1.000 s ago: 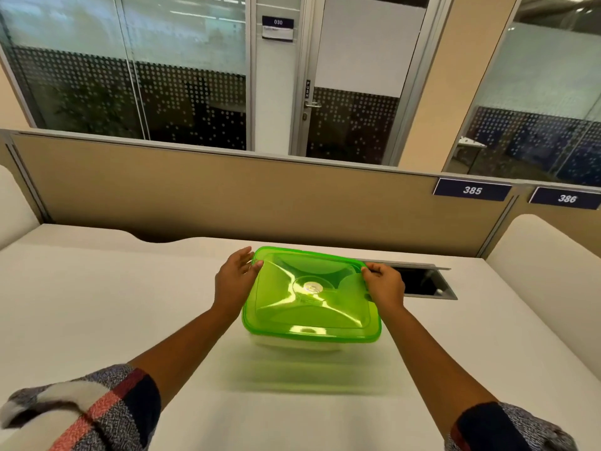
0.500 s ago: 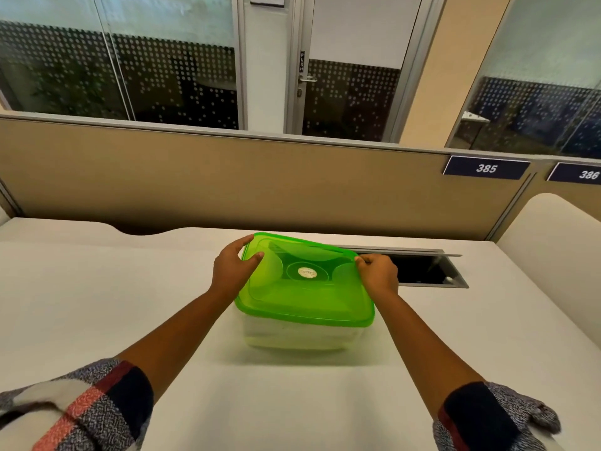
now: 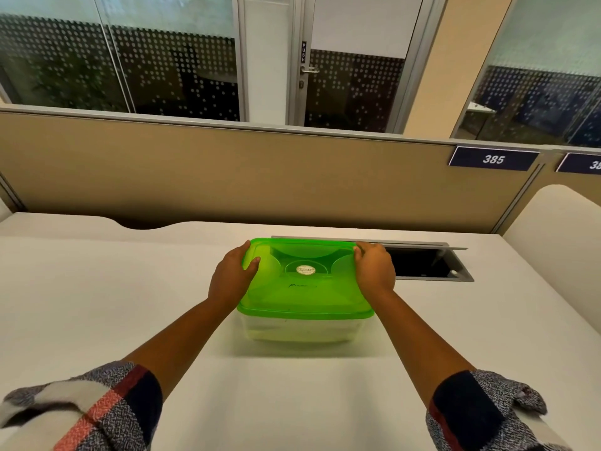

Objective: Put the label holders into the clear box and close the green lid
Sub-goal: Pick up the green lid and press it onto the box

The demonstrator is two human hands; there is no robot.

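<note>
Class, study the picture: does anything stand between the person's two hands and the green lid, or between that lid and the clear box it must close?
Nothing visible does. The left hand and right hand already hold the green lid at its side edges, and it sits directly on the clear box.

Even, bright indoor light falls from overhead, with no hard highlights on the white surface (image 3: 97, 304). A soft, short shadow lies on it at the near side of the clear box (image 3: 302, 332), toward six o'clock, and fainter shadows run beneath both forearms. The green lid (image 3: 302, 288) glows translucent, with mild sheen on its moulded top. The glass wall (image 3: 130, 66) at twelve o'clock reads dark behind its dot pattern, with pale reflections above. Wide-angle distortion bows the partition (image 3: 227, 170) and stretches the plaid sleeves (image 3: 107, 415) at seven and five o'clock. Focus is crisp centrally; the corners are slightly soft.
</note>
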